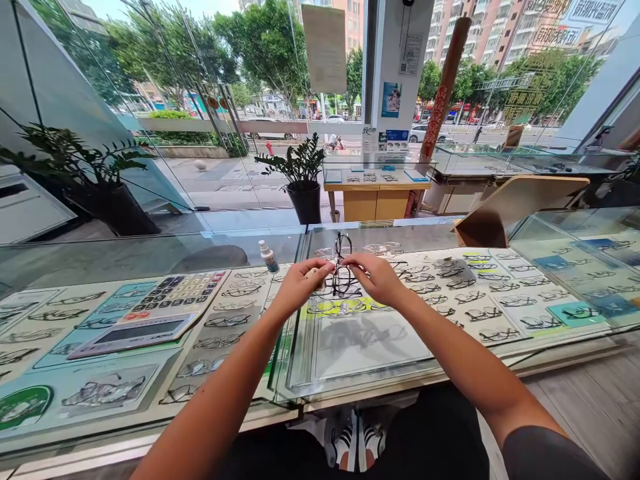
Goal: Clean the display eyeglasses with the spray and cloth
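A pair of dark-framed eyeglasses (343,280) is held up on end above the glass counter, one lens over the other. My left hand (301,285) pinches it from the left, fingers closed, with a small beige bit of something showing between the fingers; I cannot make out what that is. From the right, my right hand (381,279) grips the same eyeglasses between thumb and fingers. A small white spray bottle (269,257) stands on the counter just beyond my left hand.
The glass display counter (295,373) holds rows of eyeglasses under its top. A large calculator (155,313) lies on the left part. At the back right stands a tilted wooden board (520,200). Beyond are a potted plant (303,193) and a small wooden table (377,203) by the window.
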Demonstrator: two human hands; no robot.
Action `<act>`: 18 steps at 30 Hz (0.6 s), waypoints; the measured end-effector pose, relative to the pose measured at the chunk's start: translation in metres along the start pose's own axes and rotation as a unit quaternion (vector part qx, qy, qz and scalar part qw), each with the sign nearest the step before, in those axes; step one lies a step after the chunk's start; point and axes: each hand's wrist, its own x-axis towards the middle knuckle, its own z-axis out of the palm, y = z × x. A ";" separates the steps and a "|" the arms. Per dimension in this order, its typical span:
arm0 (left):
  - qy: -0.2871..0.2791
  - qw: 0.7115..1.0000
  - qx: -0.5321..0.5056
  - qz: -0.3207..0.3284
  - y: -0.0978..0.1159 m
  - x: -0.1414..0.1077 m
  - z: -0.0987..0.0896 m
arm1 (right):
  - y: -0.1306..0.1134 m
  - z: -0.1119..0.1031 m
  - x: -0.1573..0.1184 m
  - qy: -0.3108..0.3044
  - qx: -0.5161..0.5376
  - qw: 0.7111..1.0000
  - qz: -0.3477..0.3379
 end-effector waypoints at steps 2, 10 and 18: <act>-0.012 1.000 -0.025 -0.006 0.001 -0.002 0.002 | -0.004 0.002 -0.002 -0.006 0.008 1.000 -0.008; -0.020 0.994 -0.109 -0.024 0.003 -0.004 0.006 | -0.015 0.007 -0.005 0.014 0.114 0.993 -0.009; 0.009 0.996 -0.081 0.019 0.009 -0.007 0.009 | -0.010 0.015 0.001 0.043 0.355 0.919 0.164</act>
